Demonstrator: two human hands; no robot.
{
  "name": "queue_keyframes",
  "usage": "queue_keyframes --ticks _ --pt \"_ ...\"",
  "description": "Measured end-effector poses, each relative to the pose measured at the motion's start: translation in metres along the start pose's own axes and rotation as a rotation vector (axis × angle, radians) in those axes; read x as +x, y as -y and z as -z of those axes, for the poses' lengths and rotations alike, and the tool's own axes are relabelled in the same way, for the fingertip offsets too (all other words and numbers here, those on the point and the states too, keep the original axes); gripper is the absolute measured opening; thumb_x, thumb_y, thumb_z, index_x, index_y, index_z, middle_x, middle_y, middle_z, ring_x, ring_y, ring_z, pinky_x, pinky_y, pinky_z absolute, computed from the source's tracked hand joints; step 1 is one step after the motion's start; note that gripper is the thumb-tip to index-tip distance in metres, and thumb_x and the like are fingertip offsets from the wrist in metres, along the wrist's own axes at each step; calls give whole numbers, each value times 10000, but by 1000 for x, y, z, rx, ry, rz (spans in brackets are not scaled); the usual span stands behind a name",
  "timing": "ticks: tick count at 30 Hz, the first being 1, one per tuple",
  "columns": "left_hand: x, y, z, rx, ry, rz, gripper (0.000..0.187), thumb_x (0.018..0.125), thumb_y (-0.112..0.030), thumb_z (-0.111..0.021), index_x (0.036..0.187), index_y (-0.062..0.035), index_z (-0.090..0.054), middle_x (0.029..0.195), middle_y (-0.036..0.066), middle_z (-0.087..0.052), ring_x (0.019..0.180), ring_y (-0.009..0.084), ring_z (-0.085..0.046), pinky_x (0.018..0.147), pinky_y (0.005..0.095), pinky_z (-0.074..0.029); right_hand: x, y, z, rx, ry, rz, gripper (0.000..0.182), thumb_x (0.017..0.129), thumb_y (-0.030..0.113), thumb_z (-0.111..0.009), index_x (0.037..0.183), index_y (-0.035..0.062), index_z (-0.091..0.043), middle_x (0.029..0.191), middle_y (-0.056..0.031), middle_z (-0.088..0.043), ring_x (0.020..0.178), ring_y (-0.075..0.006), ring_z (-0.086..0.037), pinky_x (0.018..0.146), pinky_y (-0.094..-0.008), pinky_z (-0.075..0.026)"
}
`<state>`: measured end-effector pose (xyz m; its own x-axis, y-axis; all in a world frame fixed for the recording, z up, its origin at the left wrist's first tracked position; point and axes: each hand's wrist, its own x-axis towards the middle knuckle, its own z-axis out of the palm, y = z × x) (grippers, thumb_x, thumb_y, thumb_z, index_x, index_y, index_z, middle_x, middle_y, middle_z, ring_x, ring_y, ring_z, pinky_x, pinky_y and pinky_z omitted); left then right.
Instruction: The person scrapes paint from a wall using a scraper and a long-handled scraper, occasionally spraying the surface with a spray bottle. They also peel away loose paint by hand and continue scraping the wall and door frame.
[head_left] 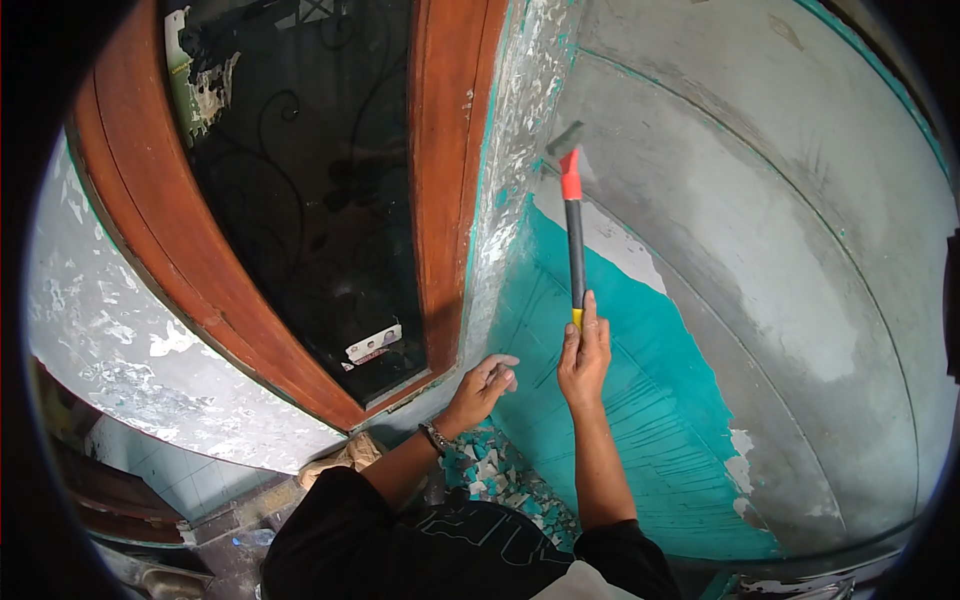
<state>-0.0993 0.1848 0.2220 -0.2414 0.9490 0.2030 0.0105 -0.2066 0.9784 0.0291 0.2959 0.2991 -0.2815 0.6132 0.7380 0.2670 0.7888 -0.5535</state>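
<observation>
My right hand (pixel 587 362) is closed around the yellow grip of a long-handled paint scraper (pixel 574 240). The scraper has a dark shaft and a red head, and its blade is at the wall by the inner corner, just above the edge of the turquoise paint (pixel 640 400). My left hand (pixel 482 390) holds nothing; its fingers are loosely bent and apart, low near the corner beside the window frame. Bare grey plaster (pixel 800 300) shows above and to the right of the turquoise area. Thin dark scratch lines cross the paint.
A wooden frame (pixel 443 200) with dark glass (pixel 310 200) stands to the left. Turquoise and grey paint flakes (pixel 495 470) lie in a heap on the floor below my hands. A crumpled brown bag (pixel 345 455) sits near my left elbow. Patchy white wall (pixel 130 330) continues at left.
</observation>
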Motion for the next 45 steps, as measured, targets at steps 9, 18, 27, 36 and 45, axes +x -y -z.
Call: queue_keyframes --ticks 9,18,27,36,45 --pt "-84 62 28 126 -34 231 258 939 -179 -516 1123 1 -533 802 51 -579 760 115 -580 700 256 -466 -5 -15 -13 -148 -3 3 551 858 -41 -552 1380 76 -422 847 -118 -514 648 -215 -515 538 -339 -459" --pt "-129 106 75 260 -152 367 284 925 -190 -530 1125 11 -527 809 76 -614 707 127 -593 672 280 -479 -15 -6 2 -75 -1 -8 529 871 -35 -539 1376 62 -418 806 -125 -496 625 -216 -484 550 -327 -431" --pt "-126 106 73 238 -188 347 306 891 -217 -569 1090 15 -556 795 118 -643 725 154 -618 686 296 -481 -49 -34 -4 -122 82 -25 547 863 -47 -542 1381 72 -414 785 -133 -495 634 -233 -505 561 -365 -440" --pt "-140 114 73 415 -114 432 280 896 -192 -569 1071 26 -563 811 113 -634 744 158 -615 700 296 -483 -38 -40 7 -80 113 -74 471 884 -1 -540 1345 44 -457 784 -127 -527 624 -215 -499 554 -320 -430" --pt "-100 74 30 398 77 333 307 873 -232 -590 1098 -25 -573 880 151 -645 789 242 -632 717 344 -479 -103 -2 75 191 167 -457 415 869 120 -626 1257 3 -538 847 -111 -603 702 -146 -542 651 -290 -448"
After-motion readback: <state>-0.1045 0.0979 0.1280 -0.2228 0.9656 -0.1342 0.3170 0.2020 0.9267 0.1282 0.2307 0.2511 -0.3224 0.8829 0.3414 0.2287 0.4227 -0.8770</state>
